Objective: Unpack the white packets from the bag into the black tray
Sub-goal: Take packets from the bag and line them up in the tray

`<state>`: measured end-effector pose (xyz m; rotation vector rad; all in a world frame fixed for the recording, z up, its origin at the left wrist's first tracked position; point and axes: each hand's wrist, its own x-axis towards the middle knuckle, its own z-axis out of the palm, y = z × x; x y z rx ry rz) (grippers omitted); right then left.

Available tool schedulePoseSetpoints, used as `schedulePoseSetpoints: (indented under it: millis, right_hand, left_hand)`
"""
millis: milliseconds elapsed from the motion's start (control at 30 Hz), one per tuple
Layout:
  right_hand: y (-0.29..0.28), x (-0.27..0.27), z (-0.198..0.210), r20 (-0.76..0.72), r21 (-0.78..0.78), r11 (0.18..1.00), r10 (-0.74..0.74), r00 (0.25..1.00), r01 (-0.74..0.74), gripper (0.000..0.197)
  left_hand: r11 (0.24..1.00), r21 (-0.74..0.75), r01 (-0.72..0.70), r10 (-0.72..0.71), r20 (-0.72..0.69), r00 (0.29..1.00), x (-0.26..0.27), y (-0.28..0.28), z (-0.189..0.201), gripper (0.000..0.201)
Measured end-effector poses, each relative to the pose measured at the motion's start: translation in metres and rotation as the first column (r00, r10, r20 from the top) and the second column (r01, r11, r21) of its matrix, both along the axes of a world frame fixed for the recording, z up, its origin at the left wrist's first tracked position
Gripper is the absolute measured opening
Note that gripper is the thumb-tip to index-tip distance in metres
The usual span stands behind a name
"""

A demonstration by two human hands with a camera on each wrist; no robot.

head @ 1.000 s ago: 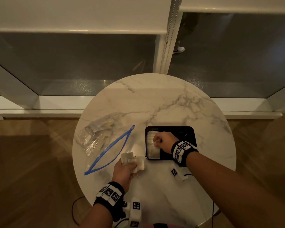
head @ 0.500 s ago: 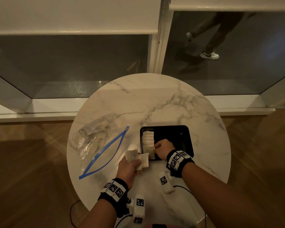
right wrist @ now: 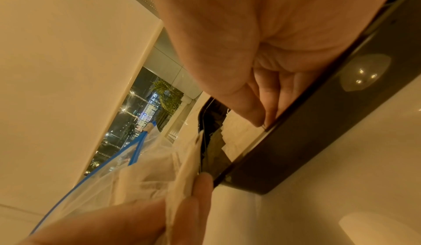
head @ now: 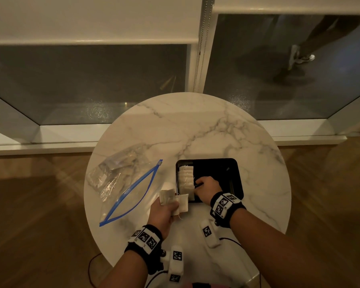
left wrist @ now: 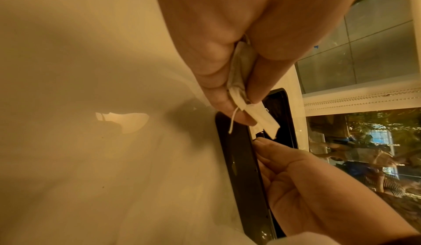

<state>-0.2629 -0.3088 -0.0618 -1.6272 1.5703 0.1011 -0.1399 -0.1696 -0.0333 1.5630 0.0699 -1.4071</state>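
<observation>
A black tray sits on the round marble table. A row of white packets lines its left side. My right hand is inside the tray's near left corner, thumb and forefinger pinched together on the nearest packet's edge, tips against the tray wall. My left hand hovers just left of the tray and grips a small bunch of white packets, pinched between thumb and fingers. The clear bag with a blue zip lies open at the left.
The bag holds more crumpled contents at its far end. White tracker units and a cable lie on the table's near edge. A window sill and glass stand beyond the table. The tray's right half is bare.
My right hand has drawn back along the packet row from the middle of the tray to its near left corner. My left hand still holds its bunch of packets beside the tray.
</observation>
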Motion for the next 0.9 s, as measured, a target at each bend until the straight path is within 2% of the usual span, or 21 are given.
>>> schedulePoseSetpoints:
  millis: [433,600,900]
  right_hand:
    - [0.0021,0.0017,0.0023,0.031,-0.003,1.0,-0.03,0.999,0.03,0.024]
    - [0.002,0.0018,0.0032,0.009,0.009,0.999,-0.033,0.999,0.033,0.032]
    - [-0.0008,-0.0034,0.0007,0.008,-0.009,0.999,-0.04,0.999,0.04,0.029]
  left_hand:
    - [1.0,0.021,0.011,-0.011,0.026,1.0,0.0002,-0.005,0.0038,0.035]
    - [1.0,0.019,0.003,-0.004,0.03,1.0,0.0009,-0.0035,0.0057,0.037]
    - [1.0,-0.008,0.011,-0.01,0.045,0.999,0.0022,0.0002,0.0084,0.033]
